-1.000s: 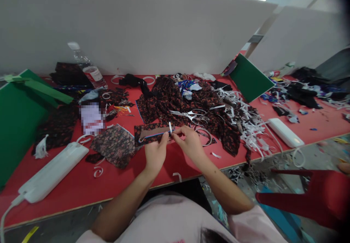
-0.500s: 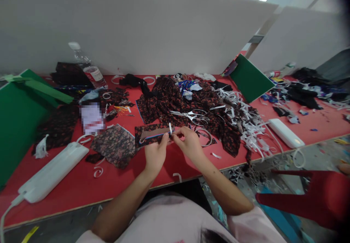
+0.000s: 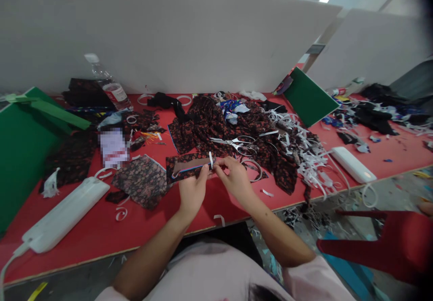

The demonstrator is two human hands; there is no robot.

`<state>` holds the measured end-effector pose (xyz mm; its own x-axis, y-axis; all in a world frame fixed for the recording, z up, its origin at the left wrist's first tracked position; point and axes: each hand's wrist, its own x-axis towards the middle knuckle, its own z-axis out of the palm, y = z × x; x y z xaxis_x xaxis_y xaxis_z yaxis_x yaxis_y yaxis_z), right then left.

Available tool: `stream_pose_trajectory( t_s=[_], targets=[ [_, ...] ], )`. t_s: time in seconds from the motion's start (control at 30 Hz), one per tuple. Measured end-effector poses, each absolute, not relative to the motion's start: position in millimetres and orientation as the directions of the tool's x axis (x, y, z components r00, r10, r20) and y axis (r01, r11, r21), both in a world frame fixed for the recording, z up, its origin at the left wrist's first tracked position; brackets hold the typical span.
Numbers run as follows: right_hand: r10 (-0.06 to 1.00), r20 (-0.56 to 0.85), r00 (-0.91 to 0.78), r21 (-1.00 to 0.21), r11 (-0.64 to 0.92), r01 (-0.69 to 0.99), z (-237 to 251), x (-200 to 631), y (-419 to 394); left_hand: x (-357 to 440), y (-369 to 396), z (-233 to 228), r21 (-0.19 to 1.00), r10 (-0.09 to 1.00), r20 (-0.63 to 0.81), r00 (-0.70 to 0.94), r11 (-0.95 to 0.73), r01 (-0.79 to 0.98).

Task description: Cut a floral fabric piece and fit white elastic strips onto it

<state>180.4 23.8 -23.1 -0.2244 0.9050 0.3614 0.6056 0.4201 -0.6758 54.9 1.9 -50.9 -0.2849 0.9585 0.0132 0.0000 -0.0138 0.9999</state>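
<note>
Between my hands is a dark floral fabric piece (image 3: 172, 164) with a brown strip in its middle and a thin blue and pink edge. My left hand (image 3: 194, 190) grips its lower edge with the thumb on top. Fingers of my right hand (image 3: 232, 177) pinch its right end, close to the left thumb. A short white strip (image 3: 211, 159) stands up from the fabric near the fingertips. Silver scissors (image 3: 237, 144) lie just beyond on a heap of dark floral cloth (image 3: 206, 122). A pale ring of tape (image 3: 259, 170) rests right of my right hand.
The red table (image 3: 152, 229) bears a long white box with a cord (image 3: 64, 215), a lighter floral scrap (image 3: 142, 181) and a clear bottle (image 3: 113, 86). White strip scraps (image 3: 304, 156) pile at the right. Green boards (image 3: 309, 98) flank the space. A red stool (image 3: 389, 247) stands at right.
The fabric's left end has shifted very slightly left. Both hands keep almost the same place and grip.
</note>
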Motion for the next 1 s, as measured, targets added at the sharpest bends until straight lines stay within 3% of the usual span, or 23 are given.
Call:
stream_pose_trajectory(
  t_s=[0.17,0.43,0.73,0.87,1.0],
  targets=[
    [0.883,0.400,-0.243,-0.658,0.462,0.594,-25,181,19,56,4,-49,0.996,0.960,0.000,-0.280,-0.024,-0.081],
    [0.810,0.546,-0.212,-0.524,0.528,0.668,-36,176,18,55,1,-47,0.991,0.933,0.094,-0.347,-0.054,0.123],
    [0.818,0.524,-0.239,-0.499,0.521,0.692,-34,178,20,54,2,-48,0.976,0.921,0.186,-0.342,-0.132,0.174],
    [0.828,0.528,-0.190,-0.515,0.490,0.703,-34,179,18,51,2,-45,0.941,0.923,0.255,-0.288,-0.168,0.294],
    [0.830,0.522,-0.197,-0.493,0.482,0.725,-36,178,16,50,1,-42,0.831,0.887,0.383,-0.258,-0.208,0.516]
  ],
)
